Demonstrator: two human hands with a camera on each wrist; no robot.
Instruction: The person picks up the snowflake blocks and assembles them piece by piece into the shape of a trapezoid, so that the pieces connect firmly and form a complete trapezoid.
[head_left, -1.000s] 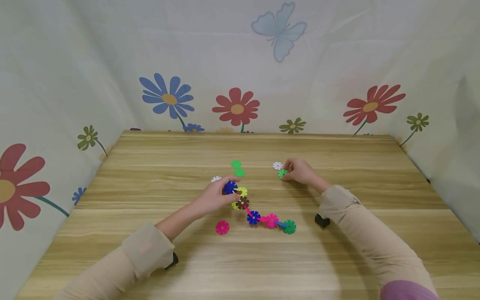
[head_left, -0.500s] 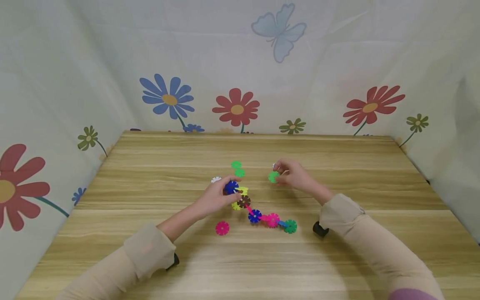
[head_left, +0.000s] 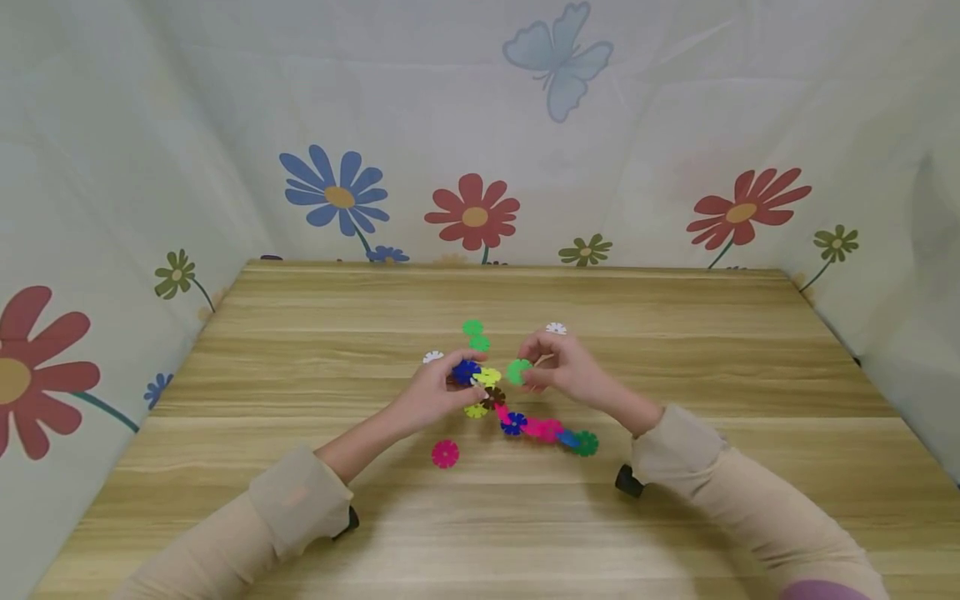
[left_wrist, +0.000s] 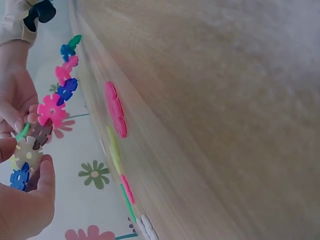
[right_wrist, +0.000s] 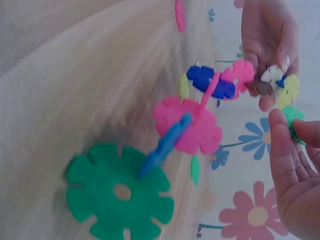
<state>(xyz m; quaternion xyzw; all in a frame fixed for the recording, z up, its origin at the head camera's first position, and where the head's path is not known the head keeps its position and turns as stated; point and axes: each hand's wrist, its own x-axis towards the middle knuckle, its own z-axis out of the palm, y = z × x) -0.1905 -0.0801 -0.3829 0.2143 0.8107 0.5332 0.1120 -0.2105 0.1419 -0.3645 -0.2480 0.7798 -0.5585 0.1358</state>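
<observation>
My left hand (head_left: 429, 393) pinches one end of a chain of slotted snowflake discs. Around its fingertips are a blue disc (head_left: 467, 372), a yellow disc (head_left: 489, 377), a brown disc (head_left: 493, 398) and a whitish disc (left_wrist: 27, 152). From there the chain runs right through pink and blue discs to a dark green disc (right_wrist: 120, 192). Between thumb and fingers, my right hand (head_left: 572, 373) pinches a light green disc (head_left: 518, 372). In the right wrist view this disc is close beside the yellow one; whether they touch I cannot tell.
Loose discs lie on the wooden table (head_left: 337, 317): a pink disc (head_left: 445, 454) in front, two light green ones (head_left: 472, 327) behind, a white disc (head_left: 432, 357) by the left hand and another white disc (head_left: 556, 328) behind the right hand. A flowered curtain (head_left: 637, 150) surrounds the table.
The right hand has carried the light green disc leftward and nearer, away from the white disc, to the chain's held end. The left hand stays nearly in place; the chain has shifted slightly.
</observation>
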